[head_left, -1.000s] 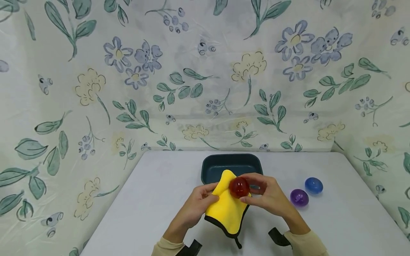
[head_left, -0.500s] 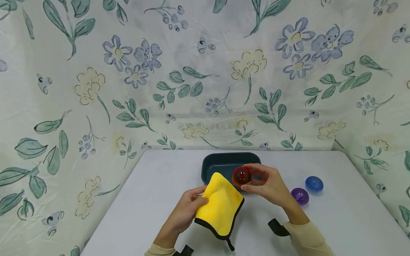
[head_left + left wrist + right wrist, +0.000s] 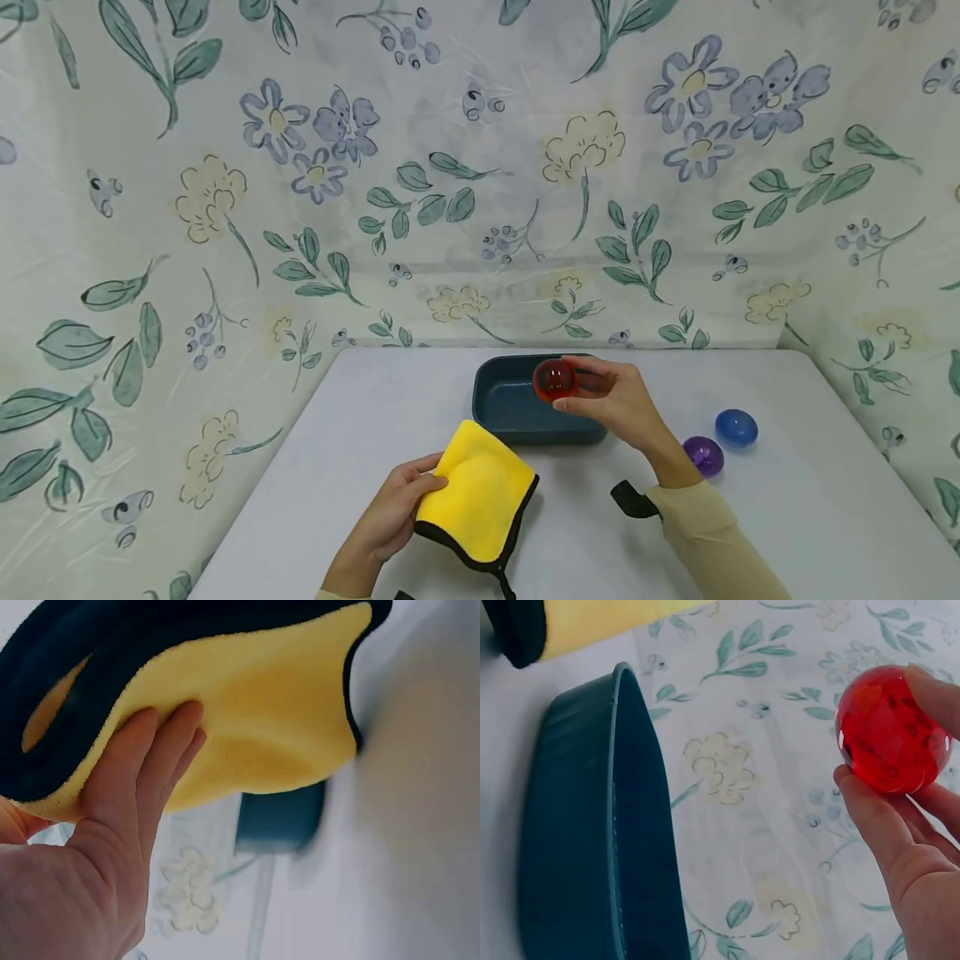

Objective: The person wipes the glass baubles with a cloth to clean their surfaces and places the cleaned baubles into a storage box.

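A clear red ball [image 3: 555, 381] is pinched between the thumb and fingers of my right hand [image 3: 611, 404], over the dark teal tray [image 3: 540, 438] in the head view. The right wrist view shows the red ball [image 3: 892, 729] held above the level of the tray's rim [image 3: 616, 787]. My left hand [image 3: 393, 504] grips a yellow cloth [image 3: 480, 492] with black edging and a small black loop, in front of the tray. In the left wrist view, fingers lie along one face of the yellow cloth [image 3: 262, 712], and the thumb is mostly hidden behind it.
To the right on the white table [image 3: 300, 467] lie a purple ball [image 3: 703, 456] and a blue ball [image 3: 737, 428], close together. Floral fabric [image 3: 450, 208] rises behind the table and at both sides.
My right hand has carried the red ball off the yellow cloth, away from me and up over the tray. My left hand has drawn the cloth left and toward me.
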Available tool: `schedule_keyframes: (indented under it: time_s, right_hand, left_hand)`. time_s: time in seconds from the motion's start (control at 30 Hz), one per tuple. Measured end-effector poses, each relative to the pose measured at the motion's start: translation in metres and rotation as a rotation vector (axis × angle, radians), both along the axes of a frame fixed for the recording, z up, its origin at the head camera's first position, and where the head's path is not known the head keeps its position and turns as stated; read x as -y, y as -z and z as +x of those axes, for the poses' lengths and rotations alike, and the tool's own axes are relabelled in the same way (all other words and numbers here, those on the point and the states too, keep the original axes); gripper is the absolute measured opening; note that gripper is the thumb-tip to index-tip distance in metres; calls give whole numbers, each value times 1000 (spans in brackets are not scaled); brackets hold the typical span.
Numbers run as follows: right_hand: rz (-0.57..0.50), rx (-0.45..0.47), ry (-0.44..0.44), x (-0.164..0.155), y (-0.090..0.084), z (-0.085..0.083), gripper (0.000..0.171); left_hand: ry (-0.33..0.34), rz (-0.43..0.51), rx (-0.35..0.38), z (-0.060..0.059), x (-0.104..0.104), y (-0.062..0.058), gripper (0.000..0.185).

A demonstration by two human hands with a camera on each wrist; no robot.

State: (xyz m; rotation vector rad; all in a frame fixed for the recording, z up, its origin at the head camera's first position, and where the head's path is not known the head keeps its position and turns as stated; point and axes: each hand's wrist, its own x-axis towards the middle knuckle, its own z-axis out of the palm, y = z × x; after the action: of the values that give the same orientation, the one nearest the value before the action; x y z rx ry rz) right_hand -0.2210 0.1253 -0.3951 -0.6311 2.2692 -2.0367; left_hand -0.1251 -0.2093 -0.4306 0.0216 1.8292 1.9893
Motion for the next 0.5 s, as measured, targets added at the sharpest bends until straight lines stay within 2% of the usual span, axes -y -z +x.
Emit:
schedule_keyframes:
  time_s: [0.13,0.5]
  right_hand:
    - [-67,57,-37,5,-1,-8,63]
    - [-128,130,-50,24,7,-26,59]
  left_hand:
    - [-14,-19,15,0,8,5,65]
    - [-53,-41,48,4,22,15,68]
